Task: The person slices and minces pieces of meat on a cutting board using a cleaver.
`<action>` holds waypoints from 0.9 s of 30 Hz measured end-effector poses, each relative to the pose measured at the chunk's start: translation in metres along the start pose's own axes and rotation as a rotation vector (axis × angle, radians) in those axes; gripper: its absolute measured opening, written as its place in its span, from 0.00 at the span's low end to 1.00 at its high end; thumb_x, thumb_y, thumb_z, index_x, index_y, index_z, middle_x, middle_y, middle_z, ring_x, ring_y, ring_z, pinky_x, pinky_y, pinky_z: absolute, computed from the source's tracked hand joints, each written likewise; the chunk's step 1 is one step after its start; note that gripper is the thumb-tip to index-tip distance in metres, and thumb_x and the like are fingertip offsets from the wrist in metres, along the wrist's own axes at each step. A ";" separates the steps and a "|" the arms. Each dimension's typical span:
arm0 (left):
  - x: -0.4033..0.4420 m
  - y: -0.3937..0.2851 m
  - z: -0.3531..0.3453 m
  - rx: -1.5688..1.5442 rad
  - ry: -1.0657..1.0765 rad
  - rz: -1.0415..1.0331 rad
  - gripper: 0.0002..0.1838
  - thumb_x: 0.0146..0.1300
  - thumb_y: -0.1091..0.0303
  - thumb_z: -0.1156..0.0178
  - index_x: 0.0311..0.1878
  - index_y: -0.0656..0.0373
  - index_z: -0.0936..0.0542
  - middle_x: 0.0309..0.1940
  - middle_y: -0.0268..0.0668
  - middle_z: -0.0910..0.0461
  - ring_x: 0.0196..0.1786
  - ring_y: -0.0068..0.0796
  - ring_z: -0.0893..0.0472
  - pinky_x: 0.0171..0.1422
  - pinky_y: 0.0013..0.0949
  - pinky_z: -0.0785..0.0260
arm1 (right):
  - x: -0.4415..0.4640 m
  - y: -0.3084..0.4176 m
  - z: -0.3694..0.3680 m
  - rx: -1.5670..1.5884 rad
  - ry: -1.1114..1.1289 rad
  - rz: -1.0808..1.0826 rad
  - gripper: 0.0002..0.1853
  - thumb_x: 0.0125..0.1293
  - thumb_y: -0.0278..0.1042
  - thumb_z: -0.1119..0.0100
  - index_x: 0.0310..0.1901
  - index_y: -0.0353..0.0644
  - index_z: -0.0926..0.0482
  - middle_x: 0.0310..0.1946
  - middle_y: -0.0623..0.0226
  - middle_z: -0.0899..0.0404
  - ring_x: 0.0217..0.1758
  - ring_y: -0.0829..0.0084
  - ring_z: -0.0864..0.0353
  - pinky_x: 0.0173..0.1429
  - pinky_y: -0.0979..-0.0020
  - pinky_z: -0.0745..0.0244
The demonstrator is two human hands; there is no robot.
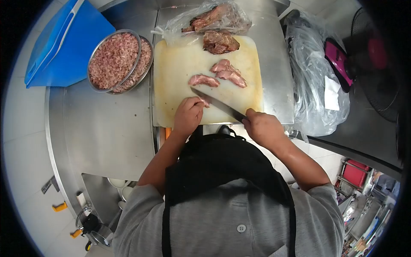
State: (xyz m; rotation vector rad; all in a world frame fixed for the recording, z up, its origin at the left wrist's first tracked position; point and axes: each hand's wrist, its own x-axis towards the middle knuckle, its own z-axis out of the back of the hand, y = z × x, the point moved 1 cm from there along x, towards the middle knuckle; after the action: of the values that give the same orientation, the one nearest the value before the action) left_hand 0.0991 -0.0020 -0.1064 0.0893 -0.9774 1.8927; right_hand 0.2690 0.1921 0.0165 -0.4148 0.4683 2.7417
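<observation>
Knife at the meat, left fingertips close to the edge

In the head view, your right hand (263,128) is closed around the handle of a long, grey, metal-bladed knife (220,105). Your left hand (187,115) has its fingers bunched narrow, pinning a small, pinkish strip of meat (206,103) near the front edge of a worn, off-white, rectangular cutting board (169,64). The blade slants just beyond that strip; whether it touches it, you can't tell from here.

Past the blade lie a curved, reddish-pink slice of meat (204,80) and, to its right, overlapping pink pieces of meat (229,73). A browned, rough chunk of meat (220,42) sits at the far end.

The step in hand looks like cutting up the small strip. The next move calls for tucked left fingertips, a firm pin and a controlled stroke clear of them.
</observation>
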 end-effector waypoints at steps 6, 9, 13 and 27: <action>0.002 0.002 -0.002 0.003 -0.032 -0.017 0.08 0.55 0.78 0.34 0.39 0.59 0.14 0.42 0.35 0.18 0.46 0.38 0.19 0.52 0.37 0.23 | 0.002 0.016 0.015 -0.201 0.087 0.048 0.08 0.71 0.34 0.48 0.41 0.38 0.25 0.29 0.51 0.16 0.33 0.49 0.14 0.38 0.51 0.20; 0.003 0.003 -0.004 -0.013 -0.029 -0.024 0.07 0.57 0.77 0.33 0.39 0.60 0.14 0.42 0.36 0.18 0.46 0.40 0.19 0.52 0.39 0.24 | 0.004 0.024 0.019 -0.278 0.143 0.048 0.07 0.70 0.31 0.50 0.44 0.37 0.27 0.30 0.51 0.16 0.33 0.50 0.13 0.37 0.51 0.20; 0.002 0.007 -0.008 0.032 -0.019 -0.039 0.06 0.58 0.75 0.34 0.39 0.60 0.15 0.42 0.35 0.18 0.47 0.38 0.19 0.54 0.38 0.24 | 0.034 0.024 -0.014 -0.163 0.170 0.054 0.08 0.69 0.29 0.51 0.46 0.37 0.27 0.33 0.50 0.15 0.36 0.49 0.13 0.39 0.51 0.19; 0.001 0.008 -0.009 -0.037 0.013 -0.041 0.03 0.58 0.77 0.33 0.36 0.62 0.15 0.41 0.40 0.18 0.44 0.45 0.19 0.50 0.42 0.24 | 0.048 0.032 -0.020 -0.001 0.104 0.058 0.07 0.69 0.28 0.51 0.45 0.36 0.28 0.30 0.52 0.15 0.35 0.48 0.14 0.39 0.50 0.20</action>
State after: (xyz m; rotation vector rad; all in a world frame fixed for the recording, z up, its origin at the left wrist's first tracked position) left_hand 0.0951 0.0033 -0.1171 0.0743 -0.9938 1.8351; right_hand 0.2189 0.1689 -0.0089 -0.5550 0.5126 2.7856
